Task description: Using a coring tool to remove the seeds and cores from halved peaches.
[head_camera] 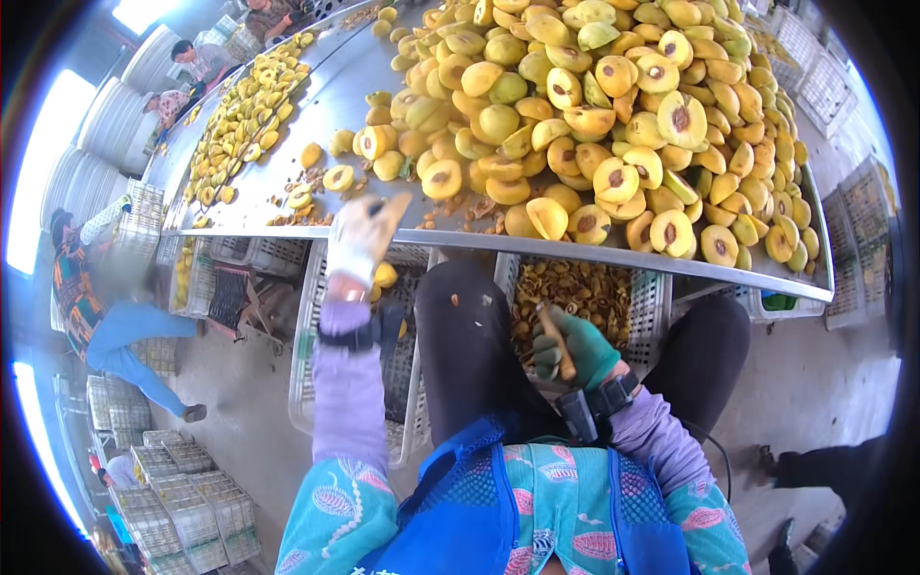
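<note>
My left hand [361, 236], in a white glove, is blurred over the near edge of the metal table [345, 86]. Whether it holds anything I cannot tell. Close to it lie halved yellow fruits [338, 177] and brown pit scraps [316, 215]. My right hand [586, 346], in a green glove, grips a tool's wooden handle [556, 341] low between my knees. The tool's working end is not clear. Beneath that hand stands a white plastic crate [650, 309] of brown pits and scraps [575, 287]. A large heap of cut, peach-like fruit [503, 108] covers the table's right part.
At my left knee stands another crate [309, 359] with a few yellow fruits [384, 274]. A second fruit pile [244, 122] lies farther left on the table. A person in blue trousers [136, 345] is at left; co-workers [205, 63] sit along the far side. Crates [194, 503] are stacked behind.
</note>
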`<state>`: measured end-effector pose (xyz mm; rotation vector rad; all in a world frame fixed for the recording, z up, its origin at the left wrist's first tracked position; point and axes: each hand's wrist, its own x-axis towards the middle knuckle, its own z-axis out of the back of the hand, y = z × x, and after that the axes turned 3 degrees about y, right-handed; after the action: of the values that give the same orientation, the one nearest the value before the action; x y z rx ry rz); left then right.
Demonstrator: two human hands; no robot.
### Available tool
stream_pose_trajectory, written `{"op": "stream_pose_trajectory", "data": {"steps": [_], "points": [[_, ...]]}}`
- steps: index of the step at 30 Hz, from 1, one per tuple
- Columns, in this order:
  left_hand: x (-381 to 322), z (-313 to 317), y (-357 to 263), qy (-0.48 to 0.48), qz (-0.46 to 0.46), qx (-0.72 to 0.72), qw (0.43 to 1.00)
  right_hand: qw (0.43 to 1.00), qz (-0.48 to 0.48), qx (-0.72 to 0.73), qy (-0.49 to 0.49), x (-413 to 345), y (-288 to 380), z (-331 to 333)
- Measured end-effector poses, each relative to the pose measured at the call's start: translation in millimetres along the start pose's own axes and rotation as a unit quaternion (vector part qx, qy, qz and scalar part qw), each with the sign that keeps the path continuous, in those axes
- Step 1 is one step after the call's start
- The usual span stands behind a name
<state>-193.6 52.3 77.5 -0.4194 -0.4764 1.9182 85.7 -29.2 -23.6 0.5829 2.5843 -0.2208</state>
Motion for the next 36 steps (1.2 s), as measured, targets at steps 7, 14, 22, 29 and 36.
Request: {"op": "stream_pose_trajectory", "data": {"steps": [7,14,22,29,36], "points": [[124.6,-96.4,-10.8,0.136,-0.133,0.273,0.943,0.894,0.22,-0.379,-0.089,9.3,0.7,-21.4],[58.1,-36.3,0.4,0.113,-0.225,0.112,0.961,0.726,0.454,-0.505,-0.108,22.0,2.3,-55.4],[-53.6,-87.3,-8.5,0.15,-0.091,-0.63,0.756,0.488,0.518,-0.673,-0.201,41.8,-14.4,-50.8],[-66.8,-107.2,-19.7,-0.078,-0.324,-0.347,0.877,0.425,0.551,-0.697,-0.174,33.9,-15.5,-31.8],[-68.1,-108.0,-21.4,-0.179,-0.424,-0.015,0.888,0.524,0.499,-0.657,-0.212,33.8,-18.9,-30.9]]}}
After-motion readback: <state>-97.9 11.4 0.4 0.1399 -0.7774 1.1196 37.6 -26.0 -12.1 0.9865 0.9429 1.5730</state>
